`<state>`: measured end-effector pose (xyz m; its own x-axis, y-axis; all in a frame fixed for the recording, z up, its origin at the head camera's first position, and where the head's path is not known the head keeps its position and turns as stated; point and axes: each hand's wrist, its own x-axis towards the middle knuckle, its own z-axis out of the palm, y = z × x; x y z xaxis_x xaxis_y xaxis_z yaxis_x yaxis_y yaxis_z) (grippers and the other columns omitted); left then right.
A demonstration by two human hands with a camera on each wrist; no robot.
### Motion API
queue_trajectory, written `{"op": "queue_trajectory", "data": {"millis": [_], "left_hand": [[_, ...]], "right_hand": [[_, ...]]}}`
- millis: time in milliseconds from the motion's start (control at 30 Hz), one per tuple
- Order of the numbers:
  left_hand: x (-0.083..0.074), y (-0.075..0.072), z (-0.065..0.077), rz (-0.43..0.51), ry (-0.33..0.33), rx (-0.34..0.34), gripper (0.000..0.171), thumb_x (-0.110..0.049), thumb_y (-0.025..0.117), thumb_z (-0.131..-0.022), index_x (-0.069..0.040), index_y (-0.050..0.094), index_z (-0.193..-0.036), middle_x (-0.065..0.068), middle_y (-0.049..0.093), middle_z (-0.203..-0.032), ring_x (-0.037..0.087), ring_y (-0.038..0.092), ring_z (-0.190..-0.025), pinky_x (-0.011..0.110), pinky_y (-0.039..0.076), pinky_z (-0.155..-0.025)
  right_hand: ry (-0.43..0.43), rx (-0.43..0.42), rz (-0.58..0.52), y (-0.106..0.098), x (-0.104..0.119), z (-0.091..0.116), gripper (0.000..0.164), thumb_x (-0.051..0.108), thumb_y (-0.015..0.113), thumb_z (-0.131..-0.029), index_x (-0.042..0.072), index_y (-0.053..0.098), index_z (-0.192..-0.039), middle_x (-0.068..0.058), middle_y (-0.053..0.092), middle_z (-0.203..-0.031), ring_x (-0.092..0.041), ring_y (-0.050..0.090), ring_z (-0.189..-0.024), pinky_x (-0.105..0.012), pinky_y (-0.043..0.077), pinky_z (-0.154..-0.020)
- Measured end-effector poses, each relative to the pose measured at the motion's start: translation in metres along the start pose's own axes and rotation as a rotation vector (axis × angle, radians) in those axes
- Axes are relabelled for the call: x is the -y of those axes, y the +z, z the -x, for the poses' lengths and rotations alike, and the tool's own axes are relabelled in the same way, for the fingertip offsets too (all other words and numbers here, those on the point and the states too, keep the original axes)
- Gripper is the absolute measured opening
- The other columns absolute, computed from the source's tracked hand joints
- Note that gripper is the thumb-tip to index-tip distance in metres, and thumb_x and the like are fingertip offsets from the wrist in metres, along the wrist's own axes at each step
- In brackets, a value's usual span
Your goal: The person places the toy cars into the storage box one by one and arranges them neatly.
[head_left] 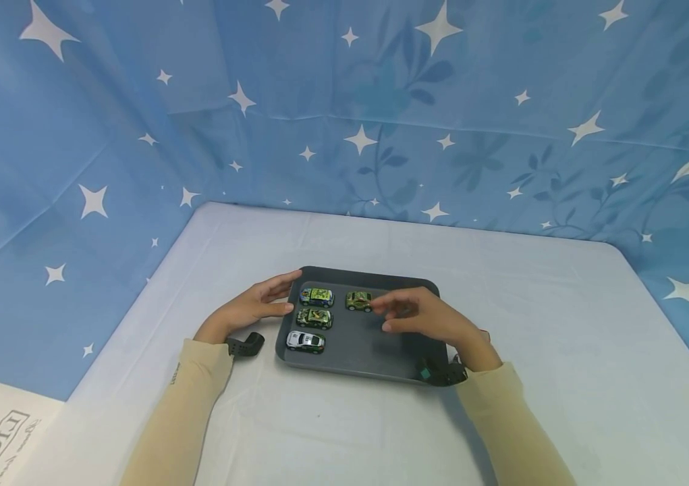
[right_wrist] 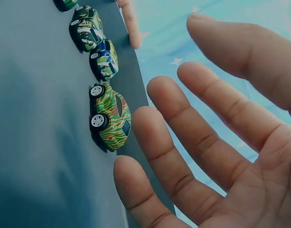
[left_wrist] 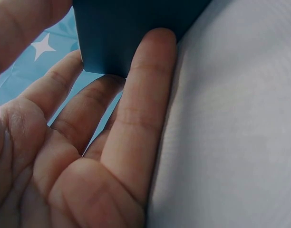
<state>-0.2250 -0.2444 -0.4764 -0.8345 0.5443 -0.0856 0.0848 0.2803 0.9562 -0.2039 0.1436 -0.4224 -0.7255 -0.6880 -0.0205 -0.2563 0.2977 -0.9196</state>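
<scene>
A dark grey tray (head_left: pixel 368 351) holds several small toy cars. Down its left side stand a yellow-green and blue toy car (head_left: pixel 316 297), a camouflage-patterned toy car (head_left: pixel 314 318) and a white toy car (head_left: pixel 306 341). Farther right sits a green toy car with orange stripes (right_wrist: pixel 112 116). My left hand (head_left: pixel 259 302) rests against the tray's left side, its fingers fairly straight along the outer wall (left_wrist: pixel 107 38). Over the tray, my right hand (head_left: pixel 420 315) has spread, relaxed fingers with nothing between them. Its fingertips are right beside the striped car.
The tray lies on a table with a white cloth (head_left: pixel 247 418). A blue star-patterned curtain (head_left: pixel 295 135) hangs behind and to the left. Dark wrist cameras are strapped on both wrists, the right camera (head_left: pixel 441 372) overlapping the tray's front right corner in the head view.
</scene>
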Motion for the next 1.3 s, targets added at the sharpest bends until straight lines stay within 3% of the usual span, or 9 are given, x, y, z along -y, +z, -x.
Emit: {"op": "queue_trajectory", "data": {"millis": [133,600,1300], "left_hand": [[0.000,0.000,0.000,0.006,-0.007,-0.002,0.079,-0.014,0.070,-0.106,-0.006,0.027,-0.172,0.019,0.025,-0.177,0.045,0.026,-0.161,0.060,0.024,-0.130],[0.000,0.000,0.001,0.003,0.003,0.001,0.079,-0.015,0.070,-0.106,-0.006,0.028,-0.172,0.019,0.025,-0.177,0.045,0.025,-0.162,0.061,0.024,-0.130],[-0.002,0.000,0.001,-0.005,-0.019,-0.014,0.079,-0.015,0.071,-0.106,-0.008,0.028,-0.172,0.019,0.025,-0.177,0.046,0.027,-0.161,0.063,0.024,-0.129]], "right_hand": [[-0.010,0.005,-0.011,0.000,-0.002,0.004,0.044,0.004,0.075,-0.101,-0.013,0.064,-0.140,-0.033,0.067,-0.135,-0.047,0.065,-0.119,-0.036,0.058,-0.096],[-0.026,-0.050,-0.002,-0.002,-0.003,0.023,0.042,0.002,0.074,-0.101,-0.014,0.064,-0.138,-0.034,0.065,-0.137,-0.047,0.065,-0.115,-0.033,0.059,-0.088],[-0.082,-0.099,0.039,-0.008,-0.009,0.043,0.038,-0.003,0.072,-0.101,-0.017,0.065,-0.135,-0.038,0.065,-0.135,-0.032,0.072,-0.110,-0.029,0.061,-0.091]]}}
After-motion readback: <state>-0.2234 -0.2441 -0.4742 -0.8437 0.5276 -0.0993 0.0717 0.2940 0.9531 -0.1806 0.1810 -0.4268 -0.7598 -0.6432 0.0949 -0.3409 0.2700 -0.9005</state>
